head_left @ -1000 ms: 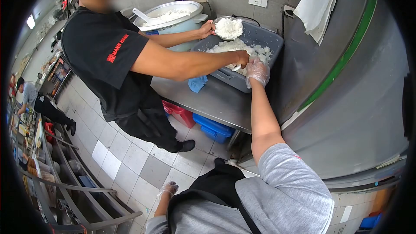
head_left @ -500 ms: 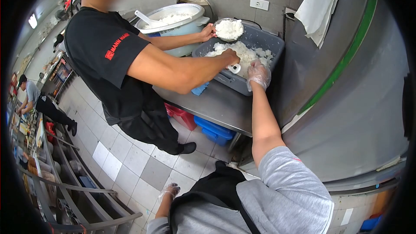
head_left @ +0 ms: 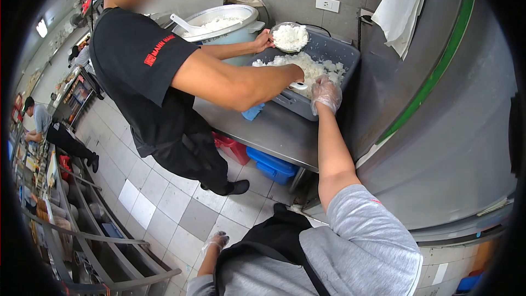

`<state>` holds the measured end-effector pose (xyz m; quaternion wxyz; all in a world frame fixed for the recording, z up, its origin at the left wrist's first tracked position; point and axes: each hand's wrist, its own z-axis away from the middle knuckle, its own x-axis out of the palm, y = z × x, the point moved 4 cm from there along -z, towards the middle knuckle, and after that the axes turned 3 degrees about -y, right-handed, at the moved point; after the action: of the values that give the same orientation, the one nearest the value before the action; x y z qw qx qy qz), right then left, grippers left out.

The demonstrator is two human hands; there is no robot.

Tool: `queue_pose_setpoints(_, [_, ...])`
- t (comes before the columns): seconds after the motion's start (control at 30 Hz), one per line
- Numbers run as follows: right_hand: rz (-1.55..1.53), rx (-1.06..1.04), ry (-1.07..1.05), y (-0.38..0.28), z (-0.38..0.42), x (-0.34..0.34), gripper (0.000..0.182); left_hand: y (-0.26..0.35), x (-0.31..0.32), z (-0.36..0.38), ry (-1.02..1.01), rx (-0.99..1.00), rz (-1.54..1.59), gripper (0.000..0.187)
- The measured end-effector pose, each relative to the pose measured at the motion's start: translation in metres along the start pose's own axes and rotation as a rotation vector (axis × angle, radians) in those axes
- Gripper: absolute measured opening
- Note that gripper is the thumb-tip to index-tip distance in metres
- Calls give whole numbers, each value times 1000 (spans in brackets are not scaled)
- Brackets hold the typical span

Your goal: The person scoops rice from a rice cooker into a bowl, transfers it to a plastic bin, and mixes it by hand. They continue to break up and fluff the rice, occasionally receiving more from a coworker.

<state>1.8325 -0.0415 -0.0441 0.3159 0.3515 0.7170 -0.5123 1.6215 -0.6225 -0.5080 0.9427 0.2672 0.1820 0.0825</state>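
Cooked white rice (head_left: 323, 67) lies inside the grey plastic tub (head_left: 297, 105), just beyond the nearer, gloved right hand (head_left: 327, 93), fingers bent, any hold indeterminable; left hand (head_left: 217, 240), well apart from tub, likewise indeterminable.

One gloved right hand (head_left: 327, 94) and one gloved left hand (head_left: 216, 239) make two. Near the right one are one grey tub (head_left: 296, 105), one big pot (head_left: 241, 37), one bowl (head_left: 287, 51) and one blue cloth (head_left: 253, 111). Two white handles: one pot handle (head_left: 184, 23), one tub handle (head_left: 298, 85). Under the worktop (head_left: 268, 131), one red bin (head_left: 233, 149) and one blue bin (head_left: 274, 165).
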Motion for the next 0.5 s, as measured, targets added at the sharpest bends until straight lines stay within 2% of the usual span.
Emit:
queue_pose_setpoints(0.13, [25, -41, 8, 1, -3, 2, 23, 6, 1, 10, 20, 1, 99, 47])
queue_pose_setpoints(0.23, [-44, 17, 1, 3, -4, 4, 22, -5, 10, -5, 97, 9, -39, 47])
queue_pose_setpoints(0.33, [-49, -6, 73, 9, -7, 12, 22, -15, 14, -11, 58, -25, 119, 48])
queue_pose_setpoints(0.43, [-39, -21, 39, 4, -1, 3, 22, -16, 14, -11, 45, -42, 140, 48])
queue_pose_setpoints(0.5, [-28, -11, 30, 3, -1, 1, 22, -11, 11, -6, 87, -11, -52, 49])
